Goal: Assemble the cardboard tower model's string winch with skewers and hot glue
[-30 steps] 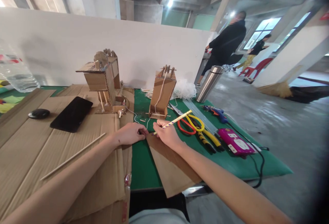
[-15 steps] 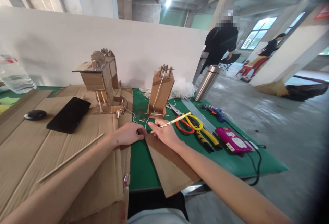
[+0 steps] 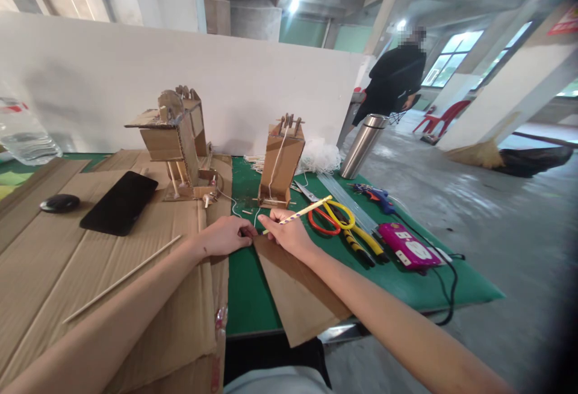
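My right hand [image 3: 291,234] grips a yellow patterned pencil [image 3: 307,210], its lower end down at the top corner of a loose piece of brown cardboard [image 3: 302,288]. The heel of this hand rests over that cardboard. My left hand [image 3: 230,234] is closed at the same corner, thumb and fingers curled in and pinching the edge; the fingertips are partly hidden. Just beyond both hands stands a small cardboard tower [image 3: 280,162] with a white string down its front. A larger cardboard model [image 3: 176,141] on stick legs is farther left.
Right of my hands lie scissors [image 3: 323,222], yellow-handled pliers [image 3: 361,243], a glue gun [image 3: 377,196] and a purple power strip [image 3: 406,246]. A steel flask [image 3: 363,147] stands behind. Leftward are a phone [image 3: 120,203], a mouse [image 3: 59,203] and a thin stick [image 3: 121,278] on cardboard sheets [image 3: 40,261].
Both hands, the pencil and the cardboard stay almost in place. In the background the standing person has shifted slightly right, and a second person by the red chair is no longer visible.
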Motion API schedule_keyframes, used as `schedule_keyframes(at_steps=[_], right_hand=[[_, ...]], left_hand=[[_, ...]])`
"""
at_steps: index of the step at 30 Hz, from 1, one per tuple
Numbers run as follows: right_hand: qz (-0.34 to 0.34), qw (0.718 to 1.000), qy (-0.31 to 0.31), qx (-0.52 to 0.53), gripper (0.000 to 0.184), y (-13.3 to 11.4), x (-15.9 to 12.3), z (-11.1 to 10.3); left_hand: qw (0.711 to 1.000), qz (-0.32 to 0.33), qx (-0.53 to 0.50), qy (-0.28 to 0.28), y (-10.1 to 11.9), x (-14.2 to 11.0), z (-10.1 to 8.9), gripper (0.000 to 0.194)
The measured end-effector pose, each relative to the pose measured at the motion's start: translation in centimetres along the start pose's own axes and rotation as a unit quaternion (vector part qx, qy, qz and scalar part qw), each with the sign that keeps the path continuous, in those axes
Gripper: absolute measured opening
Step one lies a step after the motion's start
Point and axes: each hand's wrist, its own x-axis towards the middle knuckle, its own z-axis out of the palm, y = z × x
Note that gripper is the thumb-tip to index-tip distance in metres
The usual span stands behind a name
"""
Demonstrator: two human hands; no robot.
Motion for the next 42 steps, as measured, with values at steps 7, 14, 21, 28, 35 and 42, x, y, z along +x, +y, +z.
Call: schedule_keyframes(at_steps=[7, 14, 21, 28, 35, 42], right_hand=[[0.0, 1.0, 0.008, 0.01, 0.037, 0.26, 0.06, 0.08], [0.001, 0.999, 0.037, -0.007, 0.038, 0.21, 0.12, 0.01], [-0.001, 1.0, 0.021, -0.006, 0.038, 0.12, 0.14, 0.02], [-0.001, 1.0, 0.014, 0.0, 0.037, 0.25, 0.19, -0.02], [-0.001, 1.0, 0.024, -0.001, 0.037, 0.17, 0.19, -0.02], [-0.006, 1.0, 0.027, -0.01, 0.038, 0.37, 0.28, -0.07]], left_hand=[[1.0, 0.002, 0.001, 0.001, -0.04, -0.03, 0.02, 0.026], [1.0, 0.0, -0.002, -0.001, -0.23, 0.05, 0.14, 0.025], [1.0, 0.006, 0.003, 0.0, -0.14, 0.0, 0.08, 0.025], [1.0, 0.002, 0.0, 0.003, -0.12, 0.02, 0.1, 0.024], [1.0, -0.002, 0.0, 0.0, 0.04, 0.0, 0.03, 0.026], [1.0, -0.004, 0.005, 0.001, 0.21, -0.02, -0.05, 0.024]])
